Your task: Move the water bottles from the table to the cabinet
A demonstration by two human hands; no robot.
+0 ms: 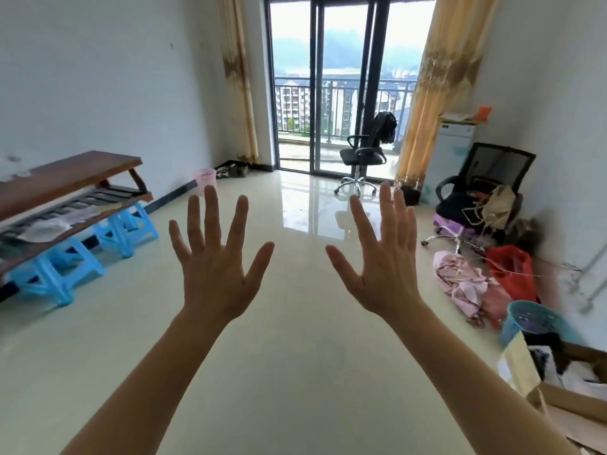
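The glossy pale floor [295, 372] fills most of the view, running to the sliding glass balcony door [331, 93] at 12 o'clock, with yellow curtains [437, 93] at its sides. At 9 o'clock a low wooden tabletop [65, 178] with a slatted shelf beneath rests on blue plastic stools [52, 274]. A black office chair [363, 156] stands before the door; a second chair [483, 188], piled with bags, sits at 2 o'clock. Pink cloth [466, 287], a red bag [512, 267] and a blue basket [528, 320] lie at 3 o'clock, an open cardboard box [565, 382] at 4 o'clock. Both bare arms reach forward: the left hand [213, 270] and right hand [387, 270] show their backs, each grip spread wide and empty (fingers splayed, touching nothing). No water bottles or cabinet can be made out.
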